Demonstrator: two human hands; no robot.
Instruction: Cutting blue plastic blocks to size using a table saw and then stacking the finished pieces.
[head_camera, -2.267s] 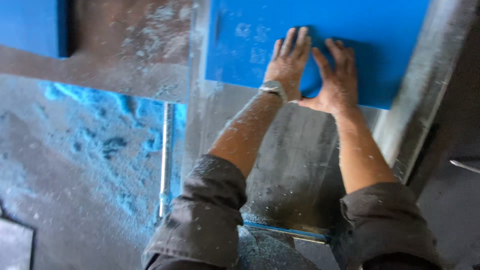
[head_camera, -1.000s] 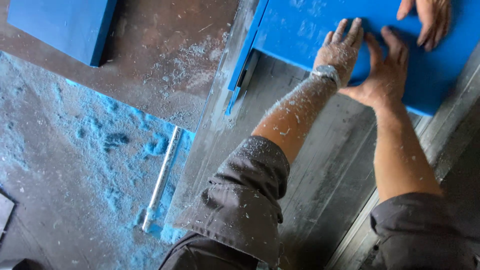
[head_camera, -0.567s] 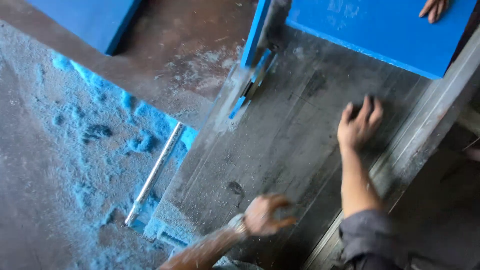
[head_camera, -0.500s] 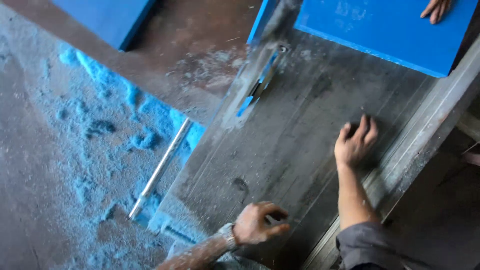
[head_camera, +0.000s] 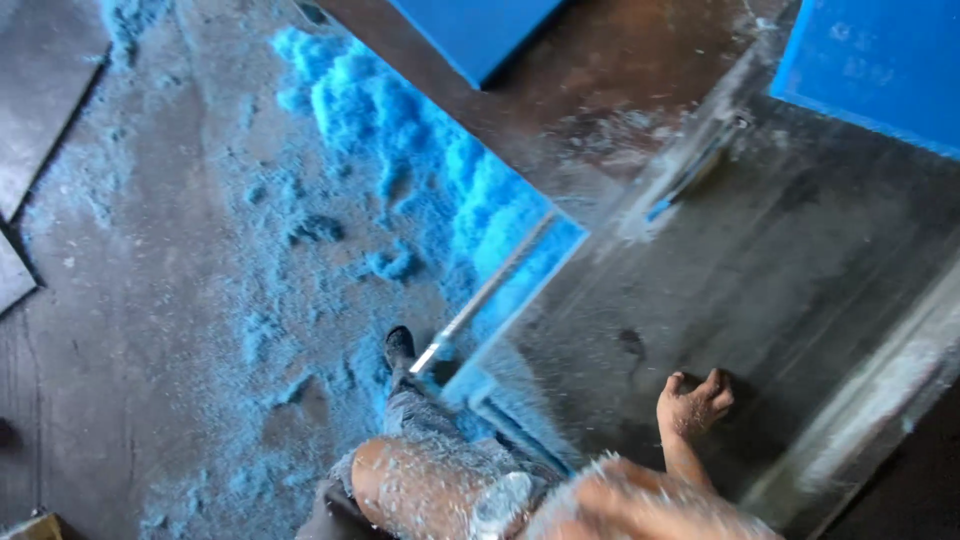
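1. While the right hand (head_camera: 693, 402) rests on the grey metal surface (head_camera: 800, 300), its fingers are curled loosely inward, gripping nothing, knuckles up.
2. Its forearm runs down from the hand toward the bottom edge, thin and dusted with pale grit.
3. Nearer the camera than the right hand, the left hand (head_camera: 640, 505) is a blurred, dust-coated shape at the bottom edge; I cannot tell whether its fingers are open or closed.
4. A blue board (head_camera: 880, 70), flat and smooth, lies at the far end of the surface, well apart from the right hand.
5. A thin metal rod (head_camera: 485, 295) runs along the surface's left edge.
6. Left of the surface, fluffy blue shavings (head_camera: 400, 160) lie heaped on the dull floor (head_camera: 150, 300).
7. A dark shoe (head_camera: 400, 345) stands on the floor just beside the rod's near end.
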